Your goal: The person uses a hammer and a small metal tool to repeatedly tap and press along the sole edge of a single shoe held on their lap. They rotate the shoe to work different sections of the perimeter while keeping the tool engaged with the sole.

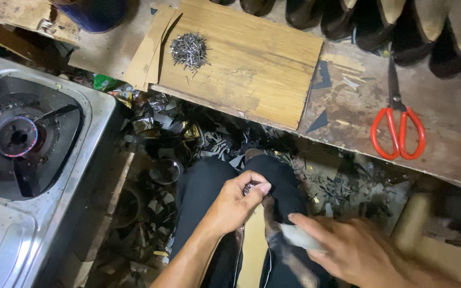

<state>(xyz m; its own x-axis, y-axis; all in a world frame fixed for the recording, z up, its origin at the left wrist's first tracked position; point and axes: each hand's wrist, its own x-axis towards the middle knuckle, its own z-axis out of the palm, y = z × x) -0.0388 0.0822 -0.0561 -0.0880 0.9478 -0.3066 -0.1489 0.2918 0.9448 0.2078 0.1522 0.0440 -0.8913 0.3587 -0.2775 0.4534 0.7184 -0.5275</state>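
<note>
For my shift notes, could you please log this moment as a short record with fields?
Left hand: pinches a small dark piece over the lap
Right hand: blurred, holds a pale flat piece
Bench: wooden board with a pile of nails; red-handled scissors
Left side: gas stove
Floor: dark scraps

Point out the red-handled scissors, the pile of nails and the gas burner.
red-handled scissors [398, 133]: head view, on the red handle loops.
pile of nails [189, 50]: head view, on the middle of the heap.
gas burner [16, 137]: head view, on the round burner head.
</note>
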